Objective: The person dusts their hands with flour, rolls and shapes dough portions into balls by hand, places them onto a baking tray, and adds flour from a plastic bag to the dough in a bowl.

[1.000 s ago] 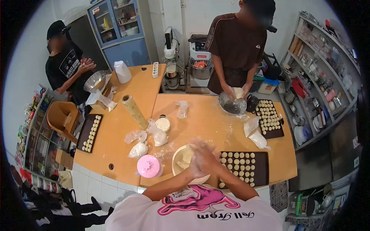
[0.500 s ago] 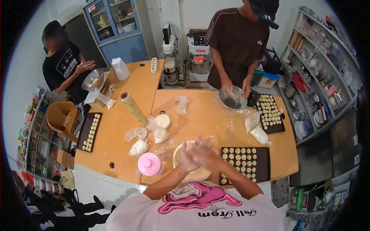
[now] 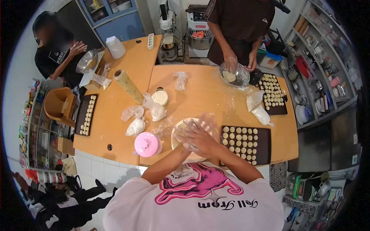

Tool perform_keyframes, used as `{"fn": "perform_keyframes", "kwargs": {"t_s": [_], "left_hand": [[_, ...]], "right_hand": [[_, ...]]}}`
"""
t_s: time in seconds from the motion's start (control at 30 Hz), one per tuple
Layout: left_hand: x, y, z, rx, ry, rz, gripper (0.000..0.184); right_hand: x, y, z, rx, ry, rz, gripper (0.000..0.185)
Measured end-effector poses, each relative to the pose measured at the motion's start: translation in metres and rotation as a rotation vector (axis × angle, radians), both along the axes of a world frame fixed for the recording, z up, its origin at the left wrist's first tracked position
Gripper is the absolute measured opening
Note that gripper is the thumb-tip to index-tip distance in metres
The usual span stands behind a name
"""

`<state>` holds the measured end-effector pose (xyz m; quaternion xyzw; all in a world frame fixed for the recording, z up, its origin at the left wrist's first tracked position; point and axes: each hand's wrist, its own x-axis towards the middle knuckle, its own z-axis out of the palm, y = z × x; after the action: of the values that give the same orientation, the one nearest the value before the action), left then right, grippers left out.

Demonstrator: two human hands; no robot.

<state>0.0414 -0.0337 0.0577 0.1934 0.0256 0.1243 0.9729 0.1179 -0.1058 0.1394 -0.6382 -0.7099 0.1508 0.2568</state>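
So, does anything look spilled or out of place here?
White powder dusts the tabletop near the pink-topped container and beside the right-hand metal bowl. It looks spilled because it lies loose outside any container; nothing else stands out.

At six o'clock, "Fell From" is printed upside down in ornate lettering on the pale shirt (image 3: 192, 215); at ten, "WANT" is partly legible on a black shirt (image 3: 54, 61).

Under fairly bright light, edges bow and the hands (image 3: 197, 136) seem blurred.
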Motion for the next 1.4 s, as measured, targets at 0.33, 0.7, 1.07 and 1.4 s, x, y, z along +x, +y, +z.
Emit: {"fn": "perform_keyframes", "kwargs": {"t_s": [0.33,0.7,1.07,1.4], "left_hand": [[0.01,0.02,0.009,-0.185,-0.232,-0.168,0.079],[0.009,0.022,0.035,-0.33,-0.093,-0.136,0.074],[0.012,0.002,0.013,-0.243,0.285,-0.129,0.058],[0.001,0.022,0.02,0.051,0.44,-0.074,0.067]], "right_hand": [[-0.008,-0.002,0.002,0.191,0.031,0.101,0.057],[0.014,-0.001,0.001,0.023,0.22,0.029,0.052],[0.042,0.02,0.001,0.221,-0.336,-0.85,0.04],[0.04,-0.004,-0.004,0.12,0.333,-0.314,0.049]]}}
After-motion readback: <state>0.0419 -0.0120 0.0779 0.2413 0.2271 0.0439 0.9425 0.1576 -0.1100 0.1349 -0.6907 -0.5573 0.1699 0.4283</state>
